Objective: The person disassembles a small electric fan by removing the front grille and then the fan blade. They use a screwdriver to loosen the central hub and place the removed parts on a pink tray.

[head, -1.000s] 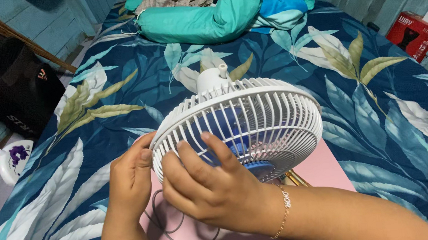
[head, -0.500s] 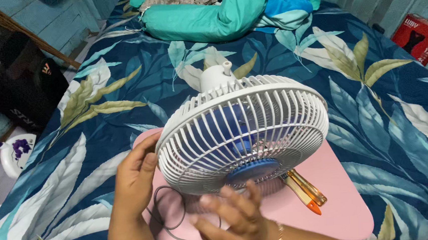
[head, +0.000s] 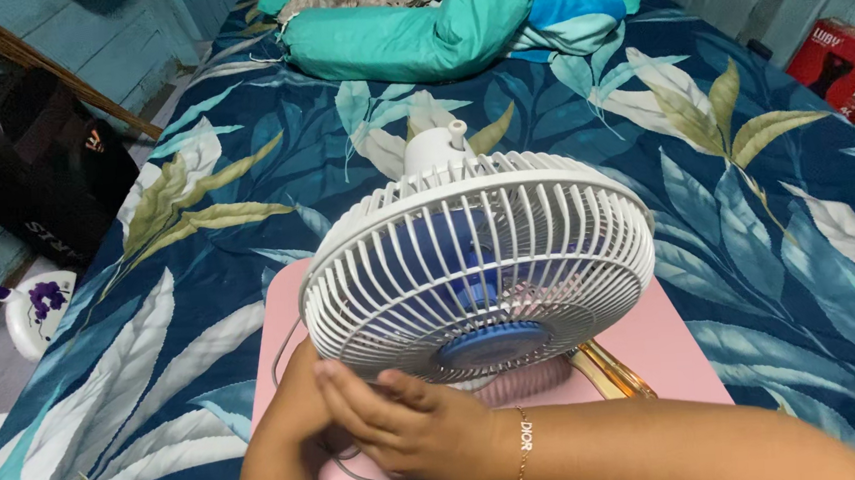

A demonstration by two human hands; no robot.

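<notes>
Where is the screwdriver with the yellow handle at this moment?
In the head view, the screwdriver lies on the pink board, low and right of centre, partly hidden under the white fan.

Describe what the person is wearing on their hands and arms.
Both forearms are bare, with no sleeves in view. The right hand has a thin gold-coloured chain bracelet at the wrist, with small letter charms. The left hand shows no rings, watch or gloves.
</notes>
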